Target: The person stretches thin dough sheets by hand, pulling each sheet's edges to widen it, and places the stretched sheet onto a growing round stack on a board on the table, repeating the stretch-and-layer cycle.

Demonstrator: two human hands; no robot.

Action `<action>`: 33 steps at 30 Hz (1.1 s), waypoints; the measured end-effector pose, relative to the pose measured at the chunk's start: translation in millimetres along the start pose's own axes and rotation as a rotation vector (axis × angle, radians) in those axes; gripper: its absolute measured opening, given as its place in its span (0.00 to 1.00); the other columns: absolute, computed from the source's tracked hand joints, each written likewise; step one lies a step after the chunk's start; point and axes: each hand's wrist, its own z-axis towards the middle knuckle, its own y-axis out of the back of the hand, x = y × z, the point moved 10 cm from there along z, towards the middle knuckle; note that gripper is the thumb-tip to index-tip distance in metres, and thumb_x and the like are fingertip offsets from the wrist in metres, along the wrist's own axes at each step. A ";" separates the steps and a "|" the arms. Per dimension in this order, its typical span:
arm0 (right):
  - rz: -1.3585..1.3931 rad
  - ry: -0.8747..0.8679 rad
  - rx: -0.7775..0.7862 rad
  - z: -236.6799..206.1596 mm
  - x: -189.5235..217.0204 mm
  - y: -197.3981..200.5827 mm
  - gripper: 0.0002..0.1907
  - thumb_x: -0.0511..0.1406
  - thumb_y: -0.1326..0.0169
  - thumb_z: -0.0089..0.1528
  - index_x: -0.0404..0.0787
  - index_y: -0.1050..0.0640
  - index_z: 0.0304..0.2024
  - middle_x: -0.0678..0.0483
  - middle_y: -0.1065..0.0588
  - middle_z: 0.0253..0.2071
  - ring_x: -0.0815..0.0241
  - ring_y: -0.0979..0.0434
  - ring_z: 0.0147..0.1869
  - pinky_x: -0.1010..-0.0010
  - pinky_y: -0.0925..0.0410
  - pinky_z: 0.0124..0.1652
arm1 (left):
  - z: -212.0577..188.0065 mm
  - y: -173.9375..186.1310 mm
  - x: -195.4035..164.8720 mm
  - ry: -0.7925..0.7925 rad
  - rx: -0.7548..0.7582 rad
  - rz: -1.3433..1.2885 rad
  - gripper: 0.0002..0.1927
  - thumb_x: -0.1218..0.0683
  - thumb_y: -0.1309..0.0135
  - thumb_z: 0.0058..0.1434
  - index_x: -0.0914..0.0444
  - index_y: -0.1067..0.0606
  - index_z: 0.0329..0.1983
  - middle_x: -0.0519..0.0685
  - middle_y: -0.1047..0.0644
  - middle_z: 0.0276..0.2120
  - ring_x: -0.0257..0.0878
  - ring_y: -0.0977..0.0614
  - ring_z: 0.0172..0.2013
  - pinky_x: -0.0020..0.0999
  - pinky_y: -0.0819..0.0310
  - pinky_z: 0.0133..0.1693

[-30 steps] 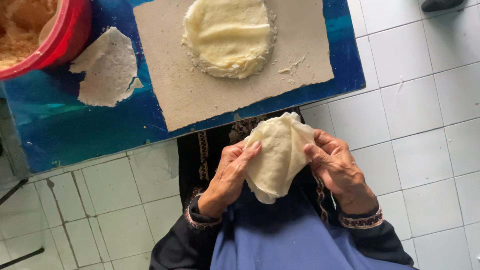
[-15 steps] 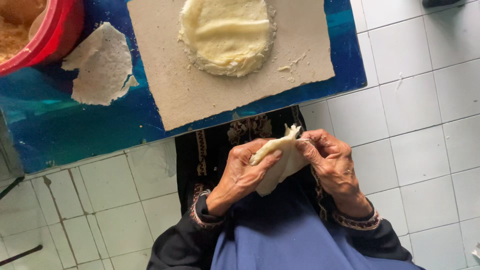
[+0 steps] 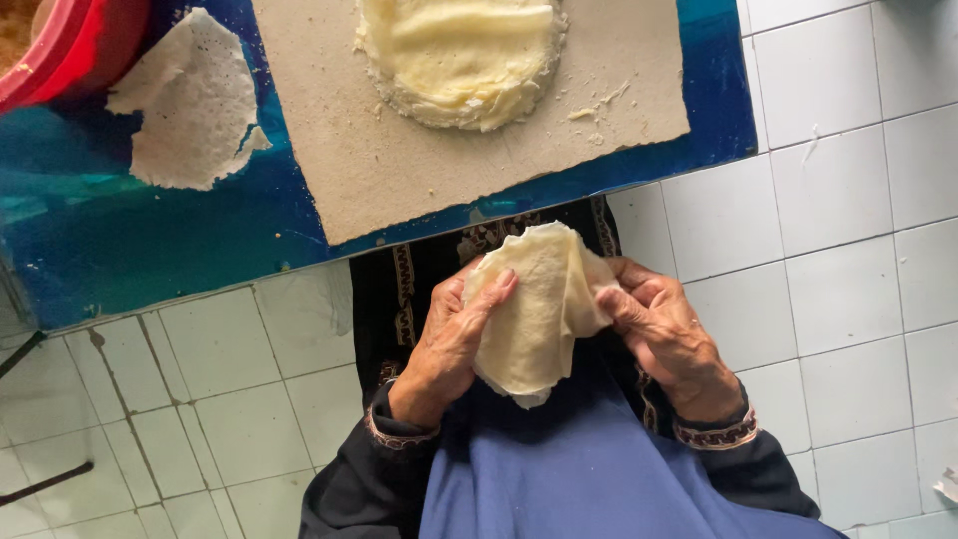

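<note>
Beyond the grip, a blue tabletop [image 3: 200, 250] carries the biggest things. On it lies a tan board [image 3: 399, 160], and on the board sits a round stack of pale wrappers [image 3: 464, 55], with a few crumbs just beside it. To the left of the board a torn wrapper piece [image 3: 195, 100] lies flat on the blue surface. At the far left corner is a red bowl [image 3: 70, 50]; only its rim and a little brownish filling show, too cut off to tell what it is.

Nearer, over the lap and a blue cloth [image 3: 599, 469], both hands hold one soft, thin wrapper [image 3: 534, 309]. The left hand [image 3: 449, 349] lies along its left edge with fingers pressed flat against the sheet; the right hand [image 3: 669, 339] pinches the right edge between thumb and fingertips. The sheet hangs folded and creased between them, well clear of the board.

The step in hand looks like folding or wrapping this single sheet; whether anything is inside cannot be seen. Judged from this, the next move calls for a light, even grip on both edges, since so thin a sheet could tear where it is pinched.

The white tiled floor [image 3: 848, 250] lies below everything.
</note>
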 end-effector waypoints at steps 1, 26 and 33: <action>-0.066 0.014 0.049 -0.6 1.9 -3.9 0.16 0.34 0.43 0.67 0.30 0.25 0.54 0.51 0.22 0.47 0.63 0.25 0.50 0.68 0.30 0.52 | -0.7 0.0 -0.1 0.000 -0.003 -0.008 0.19 0.51 0.47 0.71 0.68 0.26 0.59 0.48 0.19 0.45 0.32 0.19 0.42 0.28 0.21 0.44; -0.118 0.409 -0.012 -13.1 163.4 -43.5 0.09 0.32 0.48 0.76 0.28 0.25 0.52 0.44 0.22 0.47 0.58 0.19 0.53 0.64 0.24 0.56 | -69.5 100.5 -73.7 -0.307 -0.271 -0.448 0.22 0.53 0.51 0.69 0.67 0.30 0.64 0.57 0.21 0.54 0.48 0.17 0.51 0.46 0.20 0.51; -0.471 0.393 0.047 61.9 234.4 -146.8 0.08 0.31 0.51 0.75 0.33 0.27 0.54 0.48 0.24 0.49 0.60 0.19 0.51 0.65 0.23 0.52 | -90.0 144.2 -94.2 -0.350 -0.328 -0.488 0.24 0.51 0.50 0.68 0.70 0.30 0.62 0.61 0.21 0.52 0.51 0.16 0.48 0.49 0.17 0.47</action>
